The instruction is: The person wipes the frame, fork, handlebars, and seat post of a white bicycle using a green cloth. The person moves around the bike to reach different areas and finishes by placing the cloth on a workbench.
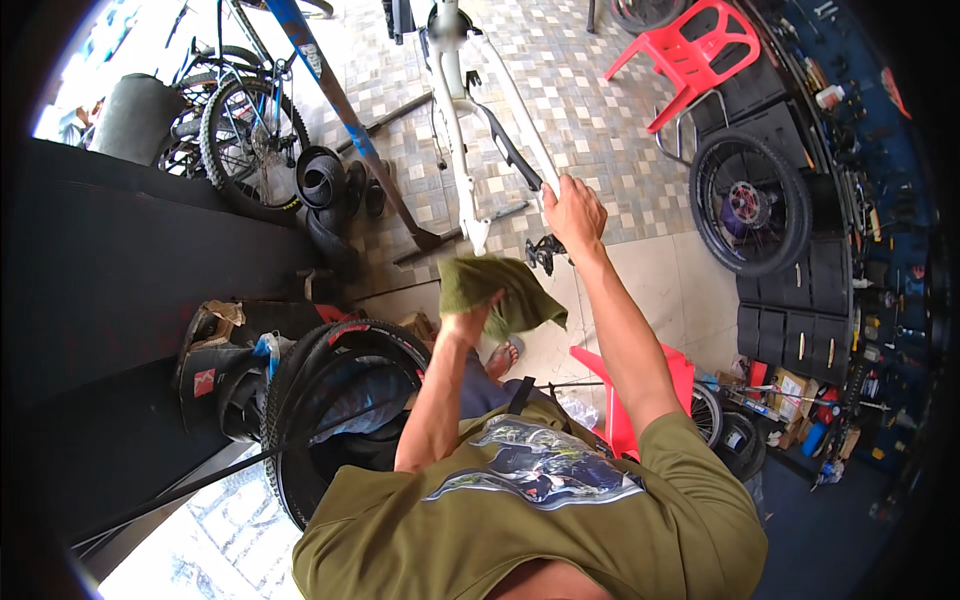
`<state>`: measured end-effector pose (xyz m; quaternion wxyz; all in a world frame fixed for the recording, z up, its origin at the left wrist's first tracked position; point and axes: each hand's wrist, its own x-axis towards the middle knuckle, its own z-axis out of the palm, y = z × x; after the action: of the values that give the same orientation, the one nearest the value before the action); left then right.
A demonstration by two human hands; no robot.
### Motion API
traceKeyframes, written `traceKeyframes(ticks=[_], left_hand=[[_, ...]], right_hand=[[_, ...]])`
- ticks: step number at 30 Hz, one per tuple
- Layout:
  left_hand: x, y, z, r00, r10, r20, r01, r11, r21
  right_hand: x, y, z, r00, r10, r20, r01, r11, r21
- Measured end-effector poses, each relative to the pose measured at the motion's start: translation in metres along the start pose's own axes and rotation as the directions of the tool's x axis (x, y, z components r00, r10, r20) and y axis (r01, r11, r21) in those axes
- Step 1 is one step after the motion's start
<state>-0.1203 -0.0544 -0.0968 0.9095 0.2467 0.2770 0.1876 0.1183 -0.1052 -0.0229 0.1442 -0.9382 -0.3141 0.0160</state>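
A white bicycle frame (462, 165) is held up in front of me, its two rear stays reaching toward me. My right hand (575, 212) is closed around the end of the right stay. Just below that hand hangs a black rear derailleur (543, 253). Bunched in my left hand (468, 322) is a green cloth (505, 290), slightly blurred and drooping to the right. The cloth is close under the tip of the left stay; whether they touch, I cannot tell. It hides most of my left fingers.
A blue metal post (335, 95) slants down left of the frame. Bicycles (250, 140) and loose tires (340, 350) crowd the left side. To the right are a red plastic chair (690, 50), a wheel with a disc rotor (750, 203) and a tool wall (880, 200). Another red chair (625, 415) is by my right side.
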Motion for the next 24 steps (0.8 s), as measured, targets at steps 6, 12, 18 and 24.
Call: traceKeyframes(ticks=[6,12,18,24], left_hand=[[0.072,0.04,0.046,0.95,-0.099,-0.297,0.054,0.986,-0.156],[0.075,0.007,0.031,0.989,0.043,0.142,0.101,0.502,-0.859],[0.073,0.009,0.076,0.991,0.131,-0.021,-0.052,0.234,-0.971],[0.051,0.027,0.075,0.974,-0.117,-0.196,-0.119,0.474,-0.873]], right_hand=[[0.0,-0.006,0.007,0.999,-0.022,-0.046,0.023,1.0,0.015],[0.011,-0.016,-0.005,0.999,-0.013,-0.031,0.014,0.999,0.051],[0.007,-0.001,0.004,0.999,-0.002,-0.041,0.004,0.999,0.049],[-0.004,-0.004,0.005,0.998,-0.023,-0.056,0.026,0.998,0.053]])
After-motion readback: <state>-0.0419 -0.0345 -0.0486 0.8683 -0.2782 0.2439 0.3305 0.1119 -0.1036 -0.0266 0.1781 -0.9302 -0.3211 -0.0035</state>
